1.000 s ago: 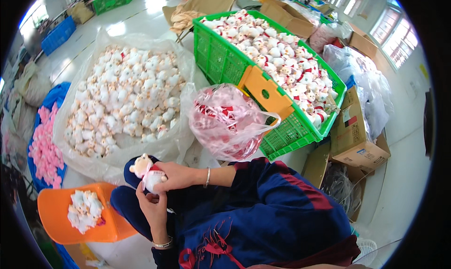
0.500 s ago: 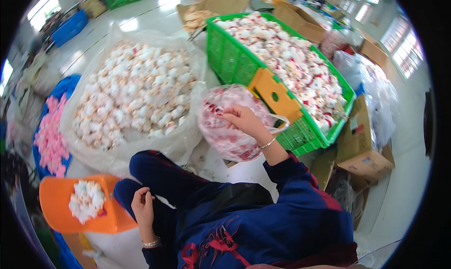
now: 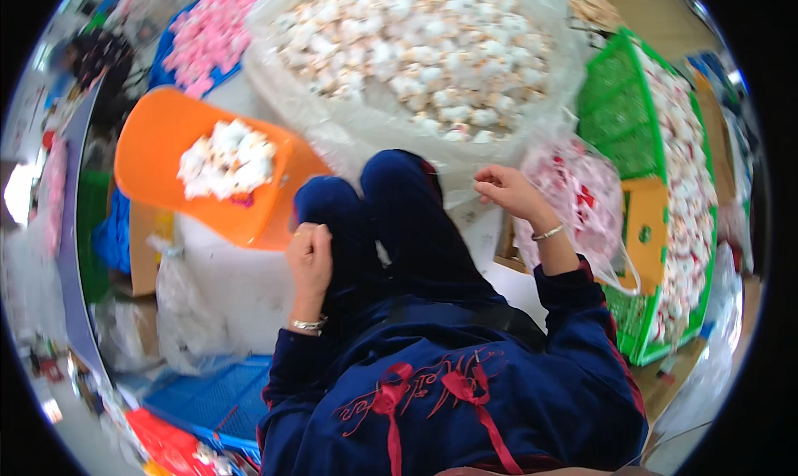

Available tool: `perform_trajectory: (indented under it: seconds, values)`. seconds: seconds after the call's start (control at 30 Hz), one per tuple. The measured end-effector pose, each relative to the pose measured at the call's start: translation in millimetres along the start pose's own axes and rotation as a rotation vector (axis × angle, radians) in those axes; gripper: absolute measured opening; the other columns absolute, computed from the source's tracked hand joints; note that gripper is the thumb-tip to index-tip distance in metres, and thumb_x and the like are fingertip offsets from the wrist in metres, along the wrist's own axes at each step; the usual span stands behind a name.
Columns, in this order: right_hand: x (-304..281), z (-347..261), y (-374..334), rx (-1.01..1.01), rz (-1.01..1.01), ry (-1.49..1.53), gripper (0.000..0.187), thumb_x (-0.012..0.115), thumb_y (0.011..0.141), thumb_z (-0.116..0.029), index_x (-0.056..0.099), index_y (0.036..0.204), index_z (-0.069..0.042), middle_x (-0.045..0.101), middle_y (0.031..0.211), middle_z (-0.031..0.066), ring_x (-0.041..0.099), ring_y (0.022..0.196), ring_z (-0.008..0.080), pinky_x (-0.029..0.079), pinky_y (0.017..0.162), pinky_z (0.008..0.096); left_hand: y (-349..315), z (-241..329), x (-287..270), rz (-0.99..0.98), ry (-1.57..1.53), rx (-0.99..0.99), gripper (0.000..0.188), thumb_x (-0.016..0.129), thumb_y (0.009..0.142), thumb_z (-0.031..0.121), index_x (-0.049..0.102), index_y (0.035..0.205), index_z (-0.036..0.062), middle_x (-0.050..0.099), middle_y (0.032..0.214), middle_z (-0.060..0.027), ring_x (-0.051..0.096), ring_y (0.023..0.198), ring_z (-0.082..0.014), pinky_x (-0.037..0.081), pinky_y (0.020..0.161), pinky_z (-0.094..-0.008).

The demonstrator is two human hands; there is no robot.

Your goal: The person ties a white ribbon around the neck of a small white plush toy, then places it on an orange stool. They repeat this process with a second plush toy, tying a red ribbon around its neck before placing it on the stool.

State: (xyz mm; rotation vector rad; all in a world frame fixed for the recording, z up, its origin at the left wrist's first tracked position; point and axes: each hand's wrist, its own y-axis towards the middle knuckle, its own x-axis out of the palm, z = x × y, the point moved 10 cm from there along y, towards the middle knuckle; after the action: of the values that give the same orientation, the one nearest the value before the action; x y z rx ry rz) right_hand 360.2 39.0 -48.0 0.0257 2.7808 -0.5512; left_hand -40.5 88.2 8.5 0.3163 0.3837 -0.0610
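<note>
My left hand (image 3: 310, 256) is closed, its fingers curled in beside my left knee; whatever it holds, if anything, is hidden. Just past my right knee, my right hand (image 3: 509, 189) hovers with bent fingers drawn together, and I cannot make out what is between them. Near it stands a clear plastic bag (image 3: 544, 172) of pink, white and red pieces. Left of my knees, an orange plastic chair (image 3: 150, 143) bears a pile of small white and tan plush pieces (image 3: 226, 160).
Ahead lies a large translucent sack (image 3: 332, 114) of white and tan plush pieces. A green crate (image 3: 611, 102) full of white and red pieces stands at right. Pink pieces (image 3: 212, 31) lie on blue sheeting at far left. A blue plastic crate (image 3: 204, 401) sits at lower left.
My right hand has left the bag of pink and red pieces and moved back toward my knees. The view has swung left; my left hand stays closed by my knee.
</note>
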Motion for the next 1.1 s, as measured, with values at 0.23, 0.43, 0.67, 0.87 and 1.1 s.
perform_trajectory:
  seconds: [0.23, 0.43, 0.67, 0.87, 1.1]
  values:
    - [65, -32, 40, -0.159, -0.054, -0.143, 0.025, 0.066, 0.1, -0.017, 0.067, 0.113, 0.004, 0.07, 0.094, 0.0055, 0.066, 0.08, 0.0122, 0.053, 0.074, 0.0278, 31, -16, -6, -0.097, -0.084, -0.133, 0.007, 0.068, 0.096, 0.006, 0.064, 0.091, 0.0027, 0.065, 0.084, -0.0055, 0.058, 0.069, -0.0125, 0.046, 0.061, -0.0279]
    - [66, -12, 38, 0.009, -0.085, -0.068, 0.025, 0.065, 0.101, -0.017, 0.067, 0.114, 0.004, 0.068, 0.09, 0.0036, 0.063, 0.078, 0.0115, 0.053, 0.073, 0.0271, 114, -73, -63, 0.032, 0.859, 0.16, 0.046, 0.08, 0.083, 0.018, 0.063, 0.123, 0.004, 0.066, 0.122, -0.0145, 0.057, 0.118, -0.035, 0.049, 0.096, -0.0445]
    - [55, -4, -4, 0.022, -0.03, -0.096, 0.026, 0.066, 0.1, -0.017, 0.067, 0.116, 0.003, 0.072, 0.093, 0.0056, 0.068, 0.082, 0.0127, 0.056, 0.076, 0.0287, 160, -172, -42, -0.329, 0.896, -0.269, 0.085, 0.087, 0.075, 0.044, 0.056, 0.136, -0.0065, 0.06, 0.137, -0.0272, 0.05, 0.133, -0.0432, 0.043, 0.108, -0.0567]
    - [10, -14, -65, 0.07, 0.008, -0.241, 0.03, 0.067, 0.097, -0.026, 0.069, 0.113, -0.001, 0.075, 0.097, 0.0145, 0.072, 0.088, 0.0226, 0.056, 0.081, 0.0359, 162, -190, -55, -0.333, 0.949, 0.056, 0.073, 0.086, 0.078, 0.043, 0.061, 0.129, -0.0024, 0.066, 0.125, -0.0273, 0.061, 0.118, -0.043, 0.047, 0.103, -0.0493]
    - [-209, 109, -136, 0.167, 0.754, -0.338, 0.028, 0.071, 0.092, -0.029, 0.073, 0.104, -0.004, 0.072, 0.08, 0.0094, 0.068, 0.071, 0.0187, 0.054, 0.067, 0.0379, 142, -63, -43, -0.233, 0.095, -0.203, 0.059, 0.079, 0.083, 0.012, 0.054, 0.134, -0.0038, 0.066, 0.124, -0.0172, 0.065, 0.115, -0.0257, 0.053, 0.096, -0.0389]
